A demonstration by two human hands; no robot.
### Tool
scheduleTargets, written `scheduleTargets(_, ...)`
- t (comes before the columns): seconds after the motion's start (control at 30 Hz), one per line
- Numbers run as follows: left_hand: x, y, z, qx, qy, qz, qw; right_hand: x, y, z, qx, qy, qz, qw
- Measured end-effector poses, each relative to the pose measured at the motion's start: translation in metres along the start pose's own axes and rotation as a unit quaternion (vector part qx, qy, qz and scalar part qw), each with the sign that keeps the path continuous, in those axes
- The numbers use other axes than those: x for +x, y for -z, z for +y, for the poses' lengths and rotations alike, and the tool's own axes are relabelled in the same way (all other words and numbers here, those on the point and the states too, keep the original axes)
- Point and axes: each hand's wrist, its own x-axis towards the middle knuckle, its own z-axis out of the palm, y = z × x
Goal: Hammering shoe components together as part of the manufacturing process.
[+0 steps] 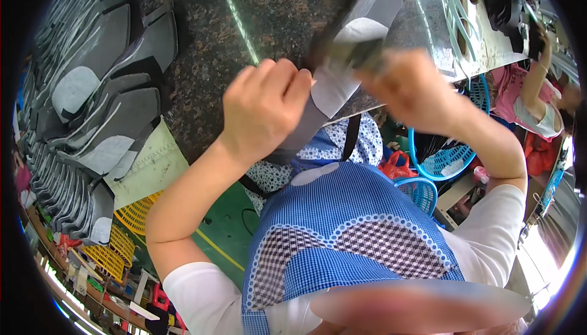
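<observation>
A long grey cut piece (379, 4) of flexible sheet, with pale patches on it, lies slantwise over the speckled dark tabletop (202, 47) and reaches past its near edge. My left hand (266, 108) is closed, with curled fingers and thumb at the left edge of that piece. Over its right side, my right hand (406, 87) is smeared by motion. Its fingers are bent round a dark, greenish thing (364, 53), too blurred to name, just above the grey piece.
Stacks of similar grey pieces (98, 90) fill the left side. A shiny strip (243, 29) lies on the tabletop. Pale green strips (455, 14) sit at the far right. Blue baskets (449, 160) stand below the right edge, yellow crates (110, 252) at lower left. Another person (538, 99) is at far right.
</observation>
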Motion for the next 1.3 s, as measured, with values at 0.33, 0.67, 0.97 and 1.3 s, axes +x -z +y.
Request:
scheduleTargets(0.33,-0.02,0.02,0.001,-0.161,0.076,-0.018,0.984,-0.012,-0.014,-0.008,0.021,0.056,-0.05,0.997)
scheduleTargets(0.67,-0.031,0.038,-0.016,-0.191,0.093,-0.066,0.975,-0.004,-0.027,-0.01,0.084,-0.009,-0.027,0.996)
scheduleTargets(0.97,-0.049,0.034,-0.011,-0.193,0.117,-0.001,0.974,-0.004,-0.042,-0.02,0.122,0.056,0.0,0.991)
scheduleTargets(1.3,-0.063,0.027,-0.004,-0.15,0.144,0.065,0.976,-0.011,-0.061,-0.017,0.09,0.073,-0.036,0.993)
